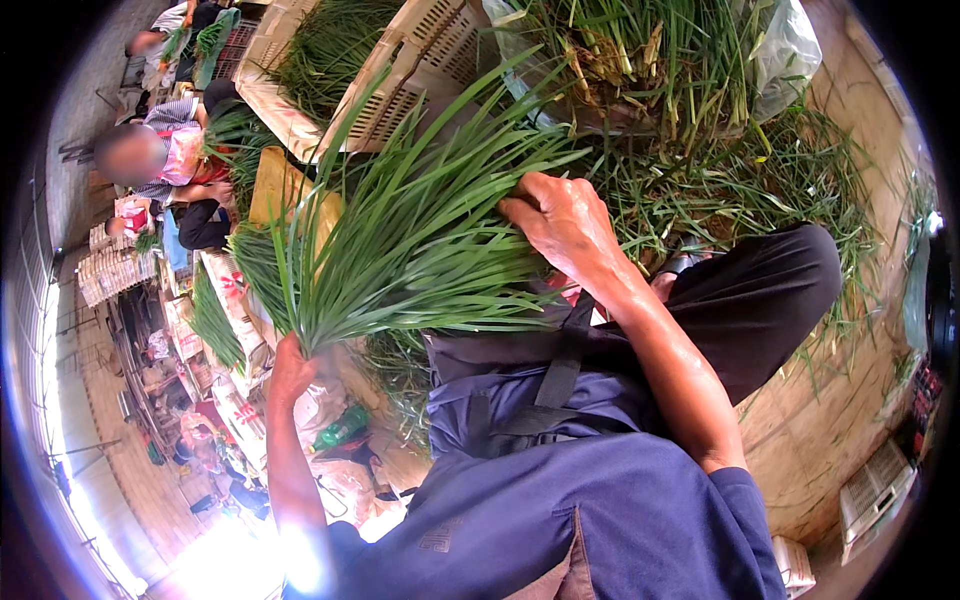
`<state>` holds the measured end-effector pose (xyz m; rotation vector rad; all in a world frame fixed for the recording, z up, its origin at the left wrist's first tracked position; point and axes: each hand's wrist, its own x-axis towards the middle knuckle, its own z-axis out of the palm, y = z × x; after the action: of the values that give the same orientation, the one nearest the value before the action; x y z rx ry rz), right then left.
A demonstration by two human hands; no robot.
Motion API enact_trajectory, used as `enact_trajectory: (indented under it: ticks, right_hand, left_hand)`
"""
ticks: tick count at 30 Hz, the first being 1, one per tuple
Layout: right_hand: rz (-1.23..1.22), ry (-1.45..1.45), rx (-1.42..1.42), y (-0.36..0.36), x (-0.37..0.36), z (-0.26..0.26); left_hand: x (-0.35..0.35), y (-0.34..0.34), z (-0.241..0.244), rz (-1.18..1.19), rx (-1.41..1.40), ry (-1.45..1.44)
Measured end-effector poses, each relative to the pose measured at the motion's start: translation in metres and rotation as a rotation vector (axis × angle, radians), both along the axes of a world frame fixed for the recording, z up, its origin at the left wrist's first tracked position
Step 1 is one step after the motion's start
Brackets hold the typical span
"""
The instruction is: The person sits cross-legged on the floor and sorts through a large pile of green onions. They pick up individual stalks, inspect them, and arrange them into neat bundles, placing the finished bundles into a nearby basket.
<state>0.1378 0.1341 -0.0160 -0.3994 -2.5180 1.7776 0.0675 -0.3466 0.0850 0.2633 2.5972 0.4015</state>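
My left hand grips a large bunch of long green leaves, like garlic chives, by its narrow end. The leaves fan out up and to the right across my lap. At their spread tips is my right hand, with fingers curled; whether it pinches any leaf is unclear. A yellow object lies partly hidden behind the bunch, with more bundled leaves beside it. Above my right hand, a heap of leaves with pale stems rests on clear plastic.
A cream plastic crate holding leaves stands at the top. Loose leaves litter the floor near my foot. Another person sits at the left among leaves. A green plastic bottle lies below my left hand. An empty-looking crate is at lower right.
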Motion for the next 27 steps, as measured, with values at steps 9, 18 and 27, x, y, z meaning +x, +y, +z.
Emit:
enact_trajectory:
  ticks: [9, 18, 27]
  right_hand:
    - [0.121, 0.099, 0.002, -0.003, 0.002, -0.006]
    - [0.172, 0.122, -0.166, 0.001, 0.006, -0.003]
    - [0.092, 0.116, -0.073, -0.003, 0.005, 0.011]
  left_hand:
    - [0.0, 0.007, 0.0, 0.016, 0.038, -0.018]
    - [-0.002, 0.002, 0.0, 0.026, 0.012, -0.074]
    - [0.006, 0.026, 0.008, 0.03, 0.032, -0.033]
